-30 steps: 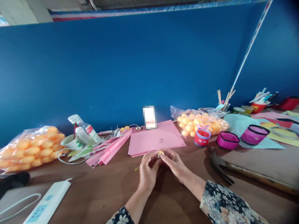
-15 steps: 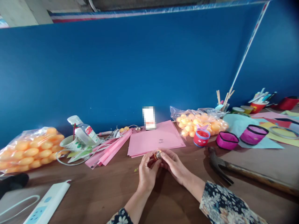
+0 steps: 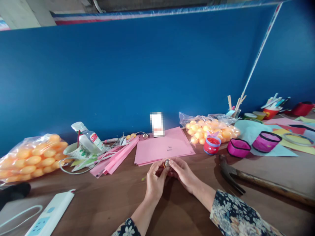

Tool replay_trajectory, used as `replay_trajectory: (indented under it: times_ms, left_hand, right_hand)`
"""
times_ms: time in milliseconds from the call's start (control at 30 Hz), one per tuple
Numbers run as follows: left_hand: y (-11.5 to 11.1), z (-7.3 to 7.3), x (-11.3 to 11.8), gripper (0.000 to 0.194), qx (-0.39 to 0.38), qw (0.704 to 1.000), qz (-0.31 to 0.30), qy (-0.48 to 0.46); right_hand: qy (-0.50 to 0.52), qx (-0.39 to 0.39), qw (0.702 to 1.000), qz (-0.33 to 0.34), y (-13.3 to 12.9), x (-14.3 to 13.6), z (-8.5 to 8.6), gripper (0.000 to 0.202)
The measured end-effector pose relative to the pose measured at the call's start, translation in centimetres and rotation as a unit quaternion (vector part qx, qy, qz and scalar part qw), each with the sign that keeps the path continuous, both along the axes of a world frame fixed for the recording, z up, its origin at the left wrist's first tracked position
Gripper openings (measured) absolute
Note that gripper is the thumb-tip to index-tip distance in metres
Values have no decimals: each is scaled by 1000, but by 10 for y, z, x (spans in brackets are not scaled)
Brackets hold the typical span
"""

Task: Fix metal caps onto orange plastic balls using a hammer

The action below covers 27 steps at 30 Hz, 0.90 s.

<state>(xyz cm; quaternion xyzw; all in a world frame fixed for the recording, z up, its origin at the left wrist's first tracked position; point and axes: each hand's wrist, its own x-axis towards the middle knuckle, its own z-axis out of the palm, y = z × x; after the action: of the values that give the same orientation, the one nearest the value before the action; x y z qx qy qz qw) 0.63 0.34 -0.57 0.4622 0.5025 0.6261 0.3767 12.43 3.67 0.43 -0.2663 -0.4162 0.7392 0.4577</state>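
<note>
Just in front of the pink paper stack (image 3: pixel 162 142), my two hands meet around a small shiny silver ball (image 3: pixel 167 162). A bit of orange shows on the ball's left side; what it is I cannot make out. My left hand (image 3: pixel 155 182) pinches from the left, thumb and fingers closed on it. From the other side, my right hand (image 3: pixel 183 173) holds the ball with thumb and index finger, its other fingers curled behind. The fingers cover most of the lower part. A similar silver ball (image 3: pixel 145 135) lies at the paper's back left corner.
Bags of orange balls stand left (image 3: pixel 33 160) and right (image 3: pixel 203 129). A hammer (image 3: pixel 265 183) lies right of my hands, below magenta fabric rings (image 3: pixel 238 148) and a red cup (image 3: pixel 211 145). Pink strips (image 3: pixel 120 155), a plastic bottle (image 3: pixel 92 141) and a power strip (image 3: pixel 50 213) are on the left.
The silver ball has turned slightly between my fingers, and the orange bit shows a little differently. Both hands have stayed in place.
</note>
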Motion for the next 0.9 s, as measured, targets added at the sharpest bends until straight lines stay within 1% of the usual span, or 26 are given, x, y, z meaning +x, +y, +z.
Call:
replay_trajectory:
  times_ms: [167, 333, 533, 667, 833, 900]
  left_hand:
    - [0, -3, 0, 40, -2, 999, -1, 41]
    - [0, -4, 0, 35, 0, 999, 5, 47]
    - [-1, 0, -1, 31, -3, 999, -3, 53]
    - [-1, 0, -1, 33, 2, 998, -7, 64]
    - [0, -5, 0, 45, -4, 999, -9, 44]
    - [1, -6, 0, 42, -3, 998, -9, 59]
  right_hand:
    - [-6, -10, 1000, -13, 0, -1, 0, 30]
    - [-15, -4, 1000, -7, 1, -1, -3, 29]
    - [-8, -6, 1000, -3, 3, 0, -6, 25]
    - [1, -17, 1000, 0, 3, 0, -3, 23]
    - [33, -38, 999, 17, 2, 0, 2, 30]
    - [29, -52, 998, 13, 3, 1, 2, 33]
